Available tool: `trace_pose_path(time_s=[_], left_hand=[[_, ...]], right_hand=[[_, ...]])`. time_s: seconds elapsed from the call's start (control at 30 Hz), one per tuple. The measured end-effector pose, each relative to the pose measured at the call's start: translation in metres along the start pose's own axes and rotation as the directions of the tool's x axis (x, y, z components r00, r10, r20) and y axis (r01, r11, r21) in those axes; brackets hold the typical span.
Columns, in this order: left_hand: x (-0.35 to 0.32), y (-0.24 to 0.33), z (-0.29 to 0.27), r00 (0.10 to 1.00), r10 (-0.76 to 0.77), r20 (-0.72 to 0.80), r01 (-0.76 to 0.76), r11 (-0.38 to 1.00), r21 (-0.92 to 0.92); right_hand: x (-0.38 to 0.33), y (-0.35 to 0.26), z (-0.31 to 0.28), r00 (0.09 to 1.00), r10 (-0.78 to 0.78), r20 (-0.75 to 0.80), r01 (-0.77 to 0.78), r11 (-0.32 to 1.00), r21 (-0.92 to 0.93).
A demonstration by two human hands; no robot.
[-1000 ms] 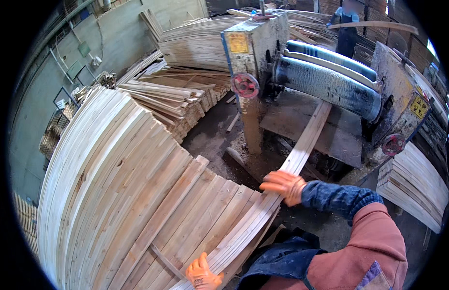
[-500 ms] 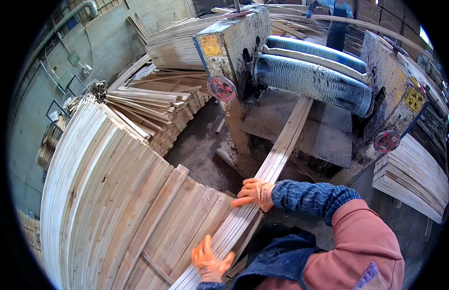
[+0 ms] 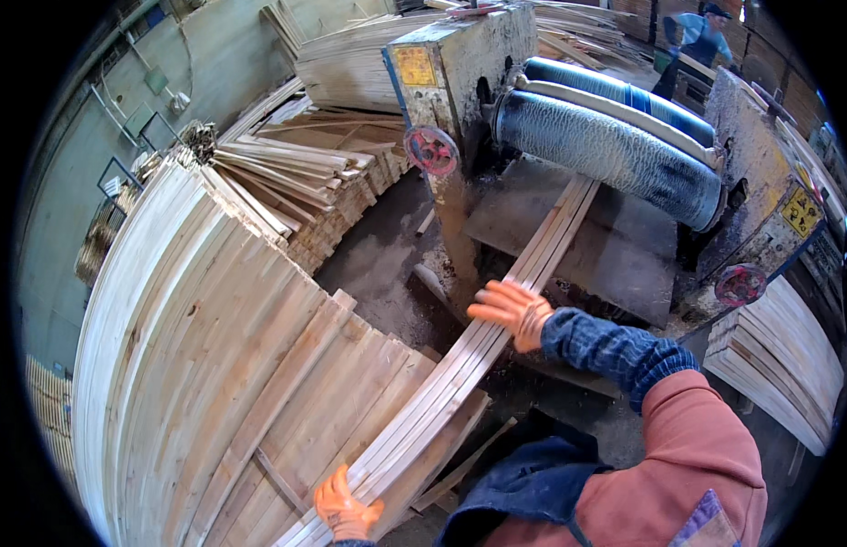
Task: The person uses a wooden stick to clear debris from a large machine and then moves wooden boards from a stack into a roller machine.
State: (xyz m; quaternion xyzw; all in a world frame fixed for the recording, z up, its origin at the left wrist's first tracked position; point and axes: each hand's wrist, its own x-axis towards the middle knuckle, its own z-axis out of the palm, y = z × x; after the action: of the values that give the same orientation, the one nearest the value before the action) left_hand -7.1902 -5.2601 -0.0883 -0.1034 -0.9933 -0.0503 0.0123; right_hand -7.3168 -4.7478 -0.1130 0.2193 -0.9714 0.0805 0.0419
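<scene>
A bundle of several long, narrow wooden strips (image 3: 478,351) runs from the lower left up to the machine's rollers (image 3: 605,150), its far end on the dark metal plate (image 3: 624,242) below them. My right hand (image 3: 516,314), in an orange glove, lies across the strips near their middle with its fingers stretched out. Lower down, my left hand (image 3: 346,509), gloved alike, rests at the strips' left edge, thumb and fingers apart. Neither hand is wrapped round the wood.
A wide stack of boards (image 3: 205,356) fills the left side beside the strips. Red handwheels (image 3: 431,150) stick out from the machine's posts. More stacked boards (image 3: 779,351) lie at the right. Beyond the rollers stands another person (image 3: 701,46) in blue.
My right hand has shifted up along the strips toward the rollers. My left hand has come down and back, onto the strips' edge. The view has shifted slightly; the person behind has changed posture.
</scene>
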Motion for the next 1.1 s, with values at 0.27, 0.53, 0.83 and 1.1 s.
trace_pose_path(time_s=[0.27, 0.53, 0.83, 1.1], left_hand=[[0.039, 0.099, 0.014, 0.998, 0.046, -0.033, -0.051, 0.979, -0.197], [0.02, 0.089, -0.007, 0.985, 0.001, -0.17, -0.029, 0.986, -0.163], [-0.084, -0.07, -0.035, 0.993, -0.071, -0.095, 0.068, 0.997, -0.028], [-0.009, -0.004, -0.02, 0.984, -0.144, 0.106, 0.156, 0.98, -0.121]], right_hand=[[0.043, -0.163, 0.045, 0.862, -0.506, 0.028, 0.495, 0.854, 0.161], [0.041, -0.1, -0.013, 0.866, -0.355, 0.351, 0.361, 0.931, 0.049], [0.031, -0.038, -0.02, 0.984, -0.045, 0.173, 0.053, 0.998, -0.043], [0.052, -0.118, -0.007, 0.943, -0.333, 0.018, 0.322, 0.924, 0.207]])
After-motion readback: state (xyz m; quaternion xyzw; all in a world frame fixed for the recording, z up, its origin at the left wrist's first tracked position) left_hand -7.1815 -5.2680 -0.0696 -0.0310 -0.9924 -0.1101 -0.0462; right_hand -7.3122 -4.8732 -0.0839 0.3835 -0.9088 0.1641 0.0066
